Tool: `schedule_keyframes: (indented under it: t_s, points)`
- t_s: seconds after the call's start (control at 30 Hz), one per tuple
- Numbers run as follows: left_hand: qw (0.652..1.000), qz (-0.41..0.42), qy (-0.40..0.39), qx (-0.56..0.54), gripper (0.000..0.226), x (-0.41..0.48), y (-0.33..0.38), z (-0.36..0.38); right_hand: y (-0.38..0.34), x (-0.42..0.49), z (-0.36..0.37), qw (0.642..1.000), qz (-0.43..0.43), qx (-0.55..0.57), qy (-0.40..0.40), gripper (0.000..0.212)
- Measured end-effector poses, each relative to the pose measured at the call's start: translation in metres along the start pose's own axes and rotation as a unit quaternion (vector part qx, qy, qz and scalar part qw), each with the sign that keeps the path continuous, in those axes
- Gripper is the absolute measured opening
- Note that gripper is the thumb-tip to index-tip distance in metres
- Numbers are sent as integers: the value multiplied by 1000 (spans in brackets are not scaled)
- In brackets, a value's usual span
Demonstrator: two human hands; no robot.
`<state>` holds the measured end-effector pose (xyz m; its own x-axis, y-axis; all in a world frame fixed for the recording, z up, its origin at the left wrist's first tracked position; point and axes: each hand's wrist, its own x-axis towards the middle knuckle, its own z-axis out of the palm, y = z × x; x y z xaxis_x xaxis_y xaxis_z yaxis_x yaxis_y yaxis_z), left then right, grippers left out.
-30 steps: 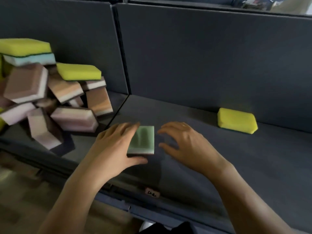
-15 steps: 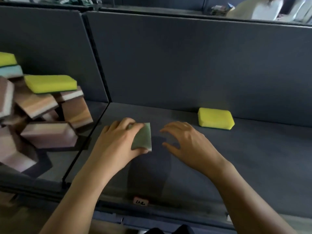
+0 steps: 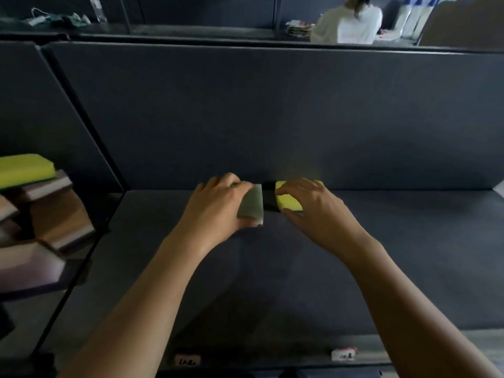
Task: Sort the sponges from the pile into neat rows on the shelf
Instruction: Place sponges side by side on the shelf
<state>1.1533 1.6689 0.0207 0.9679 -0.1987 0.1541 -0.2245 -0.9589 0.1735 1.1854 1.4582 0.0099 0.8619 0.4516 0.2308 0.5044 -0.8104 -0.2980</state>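
Observation:
My left hand (image 3: 218, 205) grips a pale green sponge (image 3: 252, 204) with a white underside, holding it low over the dark shelf (image 3: 381, 268) near the back wall. Just to its right lies a yellow sponge (image 3: 287, 199), and my right hand (image 3: 313, 205) rests over it with thumb and fingers curled around its edges. A narrow dark gap separates the two sponges. The pile of sponges (image 3: 41, 214), brown, white and yellow, sits in the compartment at the far left.
A thin black divider (image 3: 90, 236) separates the pile's compartment from this shelf. The dark back wall (image 3: 272, 118) rises right behind the sponges. Two small labels (image 3: 344, 353) sit on the front edge. A person in white is beyond the wall.
Both hands moved away from me toward the back wall. The left carried the green sponge up beside the yellow one, and the right hand, empty before, now holds the yellow sponge.

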Motion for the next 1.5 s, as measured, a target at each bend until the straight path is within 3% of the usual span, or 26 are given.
schedule_keyframes:
  t_s: [0.27, 0.47, 0.77, 1.5]
  points:
    - [999, -6, -47, -8, 72, 19, 6, 27, 23, 5, 17, 999, 27, -7, -44, 47]
    - [1000, 10, -20, 10, 73, 15, 10, 25, 31, 9, 19, 998, 19, -32, -41, 44]
    - [1000, 19, 14, 18, 49, 13, 18, 31, 41, 14, 23, 999, 30, -40, -18, 39]
    - [999, 18, 47, 19, 45, 51, 27, 54, 46, 14, 26, 999, 27, -24, 8, 34]
